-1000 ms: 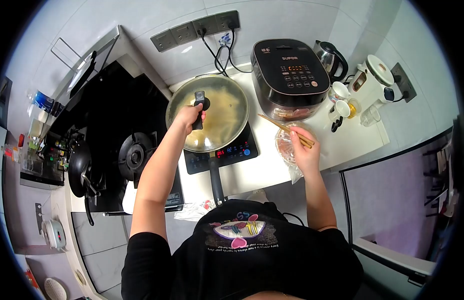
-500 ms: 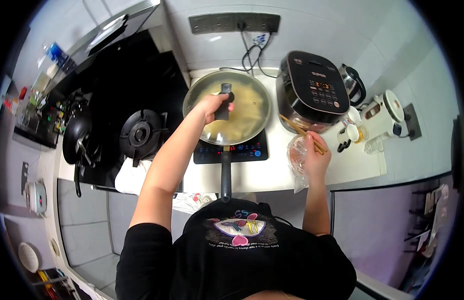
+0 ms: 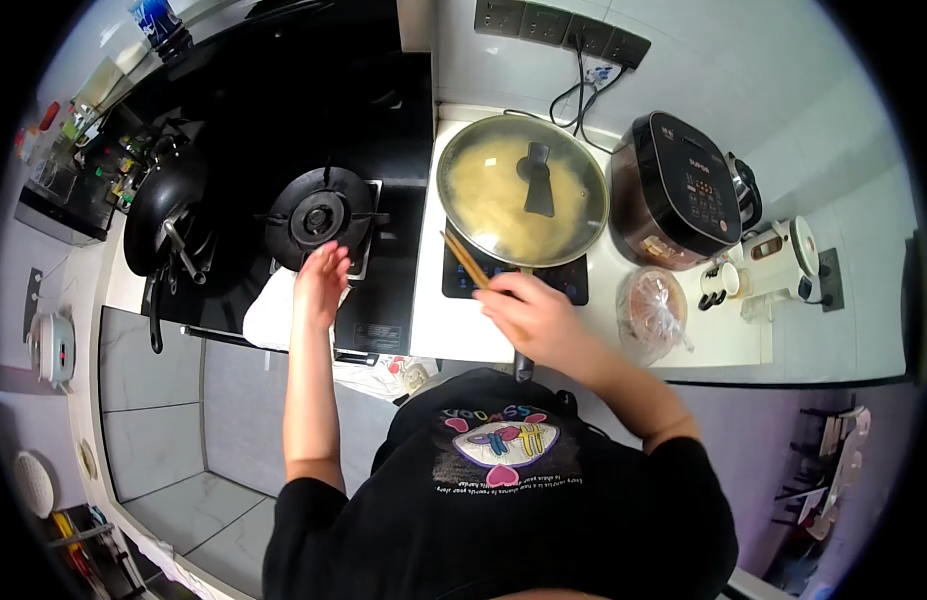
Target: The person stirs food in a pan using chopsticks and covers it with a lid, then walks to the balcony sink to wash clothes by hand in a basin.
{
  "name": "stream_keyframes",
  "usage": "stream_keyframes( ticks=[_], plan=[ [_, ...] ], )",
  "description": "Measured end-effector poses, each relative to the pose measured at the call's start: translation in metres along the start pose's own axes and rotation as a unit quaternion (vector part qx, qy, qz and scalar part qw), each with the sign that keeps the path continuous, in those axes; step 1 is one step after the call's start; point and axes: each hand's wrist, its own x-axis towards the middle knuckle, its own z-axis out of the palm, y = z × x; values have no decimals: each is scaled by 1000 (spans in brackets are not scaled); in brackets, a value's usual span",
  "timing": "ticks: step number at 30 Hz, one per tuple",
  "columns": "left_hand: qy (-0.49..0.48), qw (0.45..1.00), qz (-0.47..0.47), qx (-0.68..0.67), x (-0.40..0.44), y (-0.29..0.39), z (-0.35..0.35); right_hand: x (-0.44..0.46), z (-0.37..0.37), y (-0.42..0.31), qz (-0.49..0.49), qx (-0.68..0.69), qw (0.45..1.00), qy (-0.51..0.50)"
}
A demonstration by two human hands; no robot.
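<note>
A frying pan under a glass lid (image 3: 484,225) stands on the induction cooker (image 3: 574,288), with pale food showing through the glass. The lid's black handle (image 3: 539,185) stands free of either hand. My right hand (image 3: 534,320) grips a pair of wooden chopsticks (image 3: 468,262), which point up and left in front of the pan. The pan's handle (image 3: 524,368) is partly hidden beneath that hand. Over the front of the gas stove, my left hand (image 3: 322,285) is open and holds nothing. It is beside the gas burner (image 3: 319,218) and above a white cloth (image 3: 272,312).
A rice cooker (image 3: 689,190) stands right of the pan, with a plastic-wrapped bowl (image 3: 652,310) in front. White cups (image 3: 720,280) and a white appliance (image 3: 784,255) are farther right. A black wok (image 3: 164,215) sits at the left. Power cords (image 3: 582,100) hang from the wall sockets (image 3: 564,28).
My left hand has let go of the lid handle and moved left over the stove. My right hand has brought the chopsticks left, from the wrapped bowl to the pan's front. The view has shifted.
</note>
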Motion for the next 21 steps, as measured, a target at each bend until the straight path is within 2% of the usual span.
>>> stream_keyframes(
  ticks=[3, 4, 6, 7, 10, 14, 17, 21],
  plan=[
    [26, 999, -12, -28, -21, -12, -42, 9, 68, 27, -94, -109, 981, -128],
    [32, 999, -12, -29, -25, -14, -56, 10, 83, 39, -88, -115, 981, -128],
    [30, 999, -11, -39, -33, -16, -78, 10, 111, 58, -175, -201, 942, -206],
    [34, 998, -4, -49, -38, -16, -86, 7, 122, 66, -168, -206, 941, -209],
    [50, 997, -6, -53, -50, -17, -106, -3, 141, 78, -145, -261, 899, -320],
    [56, 997, -11, -52, -57, -16, -128, -6, 147, 73, -115, -279, 898, -320],
    [44, 998, -25, -48, -56, -12, -135, -9, 148, 65, -74, -300, 877, -368],
    [-3, 999, -34, -35, -48, -4, -130, -21, 159, 65, -28, -320, 886, -335]
  ],
)
